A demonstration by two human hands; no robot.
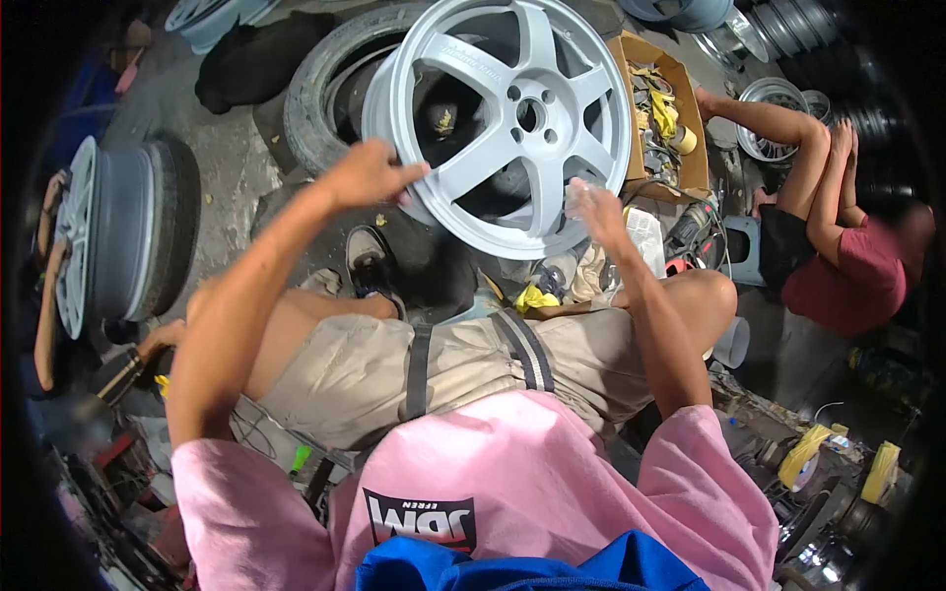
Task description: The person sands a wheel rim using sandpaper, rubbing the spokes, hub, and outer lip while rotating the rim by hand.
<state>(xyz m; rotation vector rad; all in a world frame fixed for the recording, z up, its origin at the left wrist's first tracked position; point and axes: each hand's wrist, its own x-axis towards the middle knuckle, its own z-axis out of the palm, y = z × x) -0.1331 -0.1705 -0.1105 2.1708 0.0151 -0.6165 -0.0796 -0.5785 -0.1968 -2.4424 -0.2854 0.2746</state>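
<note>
A pale grey wheel rim [537, 84] with several broad spokes is tilted up in front of my knees. My left hand [372, 179] is at its lower left edge, the index finger over the outer lip and the other fingers curled at the side. At the lower right of the rim is my right hand [597, 215], its fingers bunched around something small and whitish. What that piece is I cannot make out. Behind the rim lies a worn tyre [313, 108], partly covered by it.
Right of the rim stands a cardboard box [693, 128] of scraps. A person in a red shirt [855, 276] sits at the right. Another person's arm [49, 305] reaches to a wheel [120, 231] at the left. A black animal-like shape [261, 61] lies at the back.
</note>
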